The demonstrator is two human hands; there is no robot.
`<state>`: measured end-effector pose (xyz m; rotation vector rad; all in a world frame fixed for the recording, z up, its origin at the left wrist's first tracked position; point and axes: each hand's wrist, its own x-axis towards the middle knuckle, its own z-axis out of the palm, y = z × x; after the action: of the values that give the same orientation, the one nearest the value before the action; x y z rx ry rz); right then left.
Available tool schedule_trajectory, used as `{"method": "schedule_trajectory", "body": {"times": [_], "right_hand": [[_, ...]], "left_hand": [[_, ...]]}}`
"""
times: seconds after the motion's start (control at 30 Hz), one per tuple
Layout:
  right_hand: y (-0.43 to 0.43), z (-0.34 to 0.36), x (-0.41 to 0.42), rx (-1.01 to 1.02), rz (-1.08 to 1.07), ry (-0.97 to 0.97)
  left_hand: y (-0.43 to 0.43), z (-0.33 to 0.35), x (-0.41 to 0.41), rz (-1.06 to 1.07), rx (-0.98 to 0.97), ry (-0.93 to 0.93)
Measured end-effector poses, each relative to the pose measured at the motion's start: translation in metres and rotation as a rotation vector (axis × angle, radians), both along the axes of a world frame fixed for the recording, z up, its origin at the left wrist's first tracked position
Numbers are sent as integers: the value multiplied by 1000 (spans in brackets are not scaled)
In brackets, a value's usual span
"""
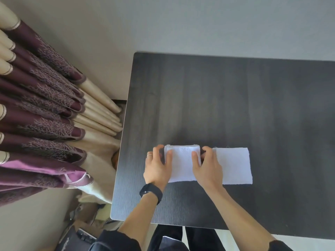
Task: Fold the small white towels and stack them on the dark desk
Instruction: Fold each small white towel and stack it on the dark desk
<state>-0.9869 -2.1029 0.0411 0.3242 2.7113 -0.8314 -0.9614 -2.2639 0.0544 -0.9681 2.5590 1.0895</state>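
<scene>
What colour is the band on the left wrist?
The band is black, clearest in the head view.

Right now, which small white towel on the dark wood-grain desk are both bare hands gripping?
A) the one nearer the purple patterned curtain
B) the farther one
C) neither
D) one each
A: the left hand and right hand pinch opposite sides of the small white towel nearer the purple patterned curtain; the other white towel lies flat to its right.
</scene>
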Motion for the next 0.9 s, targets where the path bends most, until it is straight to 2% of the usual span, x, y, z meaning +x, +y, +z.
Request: {"method": "schedule_trajectory", "body": {"times": [0.13, 0.2, 0.27, 0.37, 0.53, 0.73, 0.9], "right_hand": [[7, 6, 17, -56, 56, 131], [4, 3, 21, -55, 140, 177], [-3, -4, 20, 31, 265, 225], [-10, -20, 16, 141, 377, 209], [-9, -41, 20, 186, 363, 138], [-10, -44, 23, 116, 314, 156], [-4, -16, 18, 70, 334, 169]], "left_hand": [[-8, -11, 19, -308, -240, 222], [-7, -19, 23, -496, -345, 233], [-7, -25, 20, -618, -384, 186], [-13, -36, 12, -661, -357, 112], [-20, -49, 10, -702, -353, 72], [-20, -50, 6, -738, -351, 33], [-16, -24, 4, -749, -405, -4]]}}
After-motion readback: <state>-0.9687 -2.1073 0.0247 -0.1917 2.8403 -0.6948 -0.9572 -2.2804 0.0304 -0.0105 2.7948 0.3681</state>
